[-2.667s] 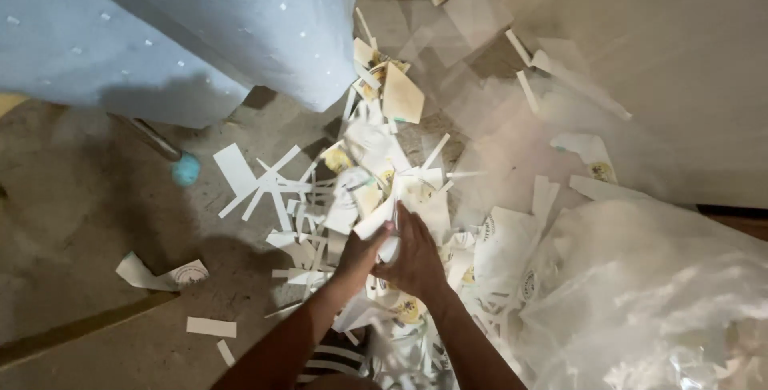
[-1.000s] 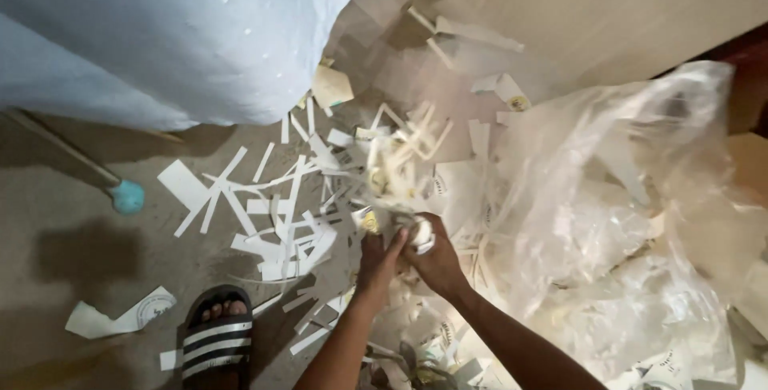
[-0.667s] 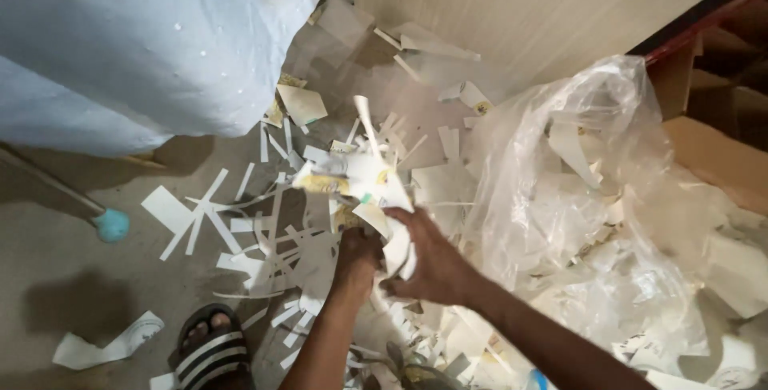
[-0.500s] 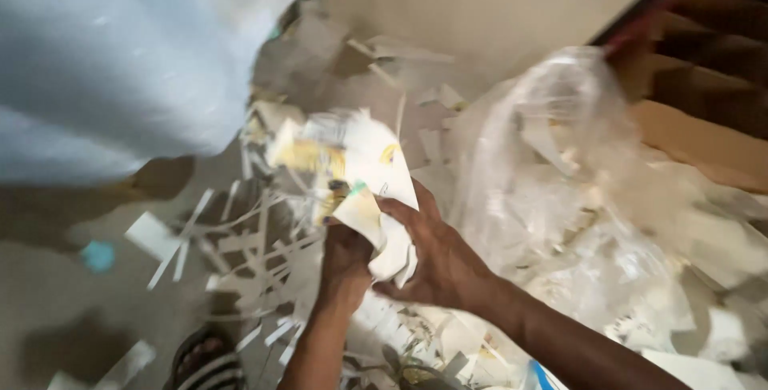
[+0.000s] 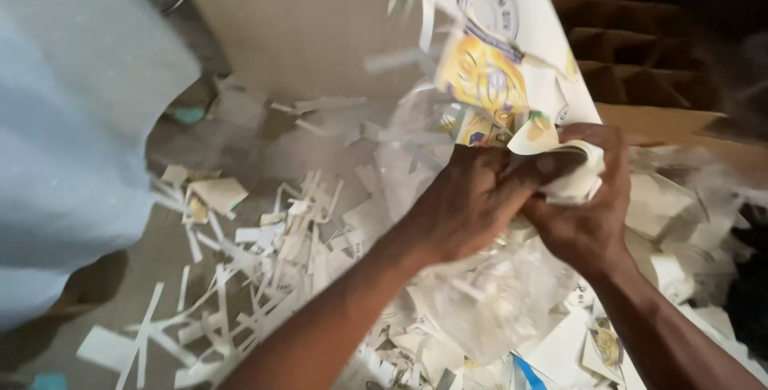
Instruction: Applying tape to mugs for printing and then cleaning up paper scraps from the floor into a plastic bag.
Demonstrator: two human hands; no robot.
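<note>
Above the clear plastic bag (image 5: 496,294), bundle of printed paper offcuts (image 5: 512,78), clenched from below by left hand (image 5: 468,202) and right hand (image 5: 584,206), fingers curled tight, sheets fanning above knuckles

**Much lost to blur and the frame's edges**

The bundle of paper sheets (image 5: 496,62) is motion-smeared and cut off at the top edge. Where the left hand (image 5: 472,202) and right hand (image 5: 588,206) meet, their fingertips hide among the sheets. Contents of the clear plastic bag (image 5: 496,302) are too hazy to tell.
</note>
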